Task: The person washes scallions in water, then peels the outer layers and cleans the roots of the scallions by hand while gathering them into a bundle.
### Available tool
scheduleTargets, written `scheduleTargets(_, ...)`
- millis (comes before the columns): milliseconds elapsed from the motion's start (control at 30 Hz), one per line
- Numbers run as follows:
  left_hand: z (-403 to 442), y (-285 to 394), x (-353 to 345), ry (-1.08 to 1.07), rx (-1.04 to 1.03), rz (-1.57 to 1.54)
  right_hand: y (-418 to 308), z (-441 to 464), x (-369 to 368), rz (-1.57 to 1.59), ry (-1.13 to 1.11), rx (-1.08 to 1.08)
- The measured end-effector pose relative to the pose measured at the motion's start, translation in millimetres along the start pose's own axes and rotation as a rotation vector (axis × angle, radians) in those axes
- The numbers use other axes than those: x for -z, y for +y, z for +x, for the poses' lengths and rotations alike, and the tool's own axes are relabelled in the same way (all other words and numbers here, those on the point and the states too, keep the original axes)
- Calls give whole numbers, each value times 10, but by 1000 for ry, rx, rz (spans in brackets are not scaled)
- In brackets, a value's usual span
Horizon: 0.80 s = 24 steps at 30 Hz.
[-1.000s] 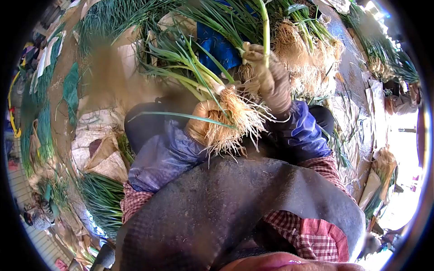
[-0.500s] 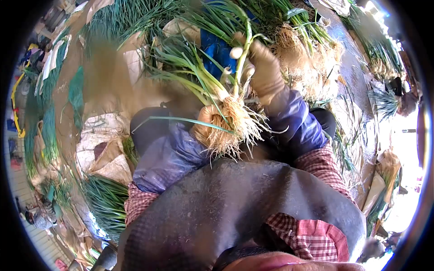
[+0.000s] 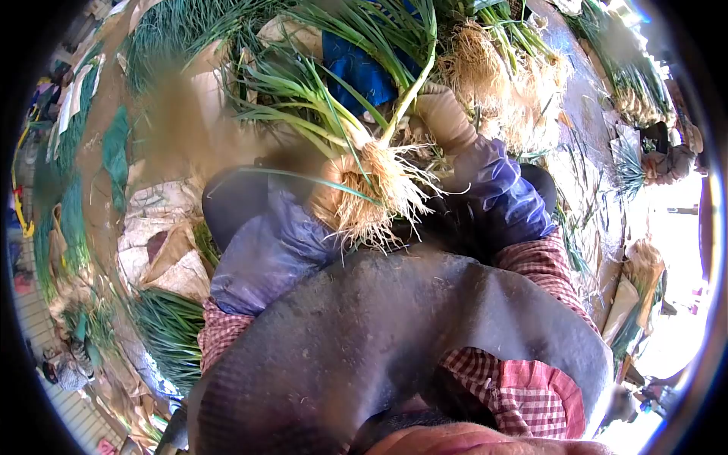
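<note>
My left hand [image 3: 327, 199], in a tan glove, is closed around a bunch of green onions [image 3: 364, 152] near the root end. Their pale, stringy roots [image 3: 383, 201] hang over my lap, and the green leaves fan up and away. One thicker stalk [image 3: 409, 98] leans out to the right from the bunch. Just beside that stalk is my right hand [image 3: 446, 120], also gloved, with its back toward me. Its fingers are hidden behind the stalk and below the hand, so what they hold cannot be seen.
A blue thing [image 3: 356, 72] lies beyond the bunch. More green onions with thick roots [image 3: 504, 83] are heaped at the upper right, and leafy piles [image 3: 197, 38] at the upper left. Pale sacking [image 3: 171, 243] lies left of my knee. A dark apron [image 3: 394, 326] covers my lap.
My right hand has come down from higher on the thick stalk and is less blurred. That stalk now leans further right; a white bulb near it is no longer visible. My left hand keeps its grip.
</note>
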<state>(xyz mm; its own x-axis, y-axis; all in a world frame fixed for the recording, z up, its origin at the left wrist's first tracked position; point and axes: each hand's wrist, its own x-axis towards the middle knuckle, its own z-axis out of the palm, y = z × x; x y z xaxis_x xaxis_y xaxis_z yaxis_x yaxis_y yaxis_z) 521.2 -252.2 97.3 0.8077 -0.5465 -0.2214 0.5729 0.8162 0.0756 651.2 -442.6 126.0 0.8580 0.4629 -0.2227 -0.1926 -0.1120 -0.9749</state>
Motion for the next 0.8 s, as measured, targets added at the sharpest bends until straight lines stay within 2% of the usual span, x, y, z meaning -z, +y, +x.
scheduleTargets(33, -5, -7, -11, 3, 1, -7, 66, -3, 0, 0, 0, -7)
scheduleTargets(100, 16, 8, -4, 29, 19, 1, 354, 31, 26, -27, -261, 227)
scheduleTargets(133, 33, 14, 37, 0, 21, 20, 460, 97, 52, -365, -293, 463)
scheduleTargets(167, 33, 9, 62, 4, 25, 17, 575, 97, 89, -362, -291, 457)
scheduleTargets(233, 6, 11, -36, 71, 6, 47, 622, 12, -6, -755, -398, 338)
scheduleTargets(300, 96, 121, 255, -1, 33, 89, 669, -92, -130, -1147, -505, 206)
scheduleTargets(333, 122, 171, 300, 40, 136, 121, 692, -156, -194, -1341, -559, 136)
scheduleTargets(367, 117, 172, 349, 105, 153, 166, 720, -224, -248, -1534, -610, 62)
scheduleTargets(400, 101, 168, 313, 171, 172, 209, 1030, -316, -61, -1041, -402, -113)
scheduleTargets(433, 86, 164, 276, 235, 194, 250, 1339, -406, 126, -517, -182, -181)
scheduleTargets(467, 68, 123, 239, 95, 139, 83, 1445, -387, 321, -568, -336, -22)
scheduleTargets(500, 48, 72, 175, -47, 80, -85, 1195, -439, 313, -667, -401, 150)
scheduleTargets(533, -5, 2, -102, 62, 38, 26, 836, -499, 188, -704, -376, 322)
scheduleTargets(567, 54, 1, 18, 16, 67, -2, 624, -502, 141, -637, -332, 391)
scheduleTargets(633, 69, -36, -66, 220, 23, 288, 410, -465, 63, -310, -258, 268)
scheduleTargets(667, 63, -48, -170, 269, 57, 336, 365, -408, 37, -121, -212, 171)
scheduleTargets(700, 110, -91, -92, 249, 39, 236, 319, -351, 11, 64, -152, 88)
scheduleTargets(767, 168, -107, -35, 202, 78, 187, 62, -409, -202, -109, 21, -60)
scheduleTargets(800, 151, -89, -45, 154, 84, 233, 79, -387, -201, -8, -36, -26)
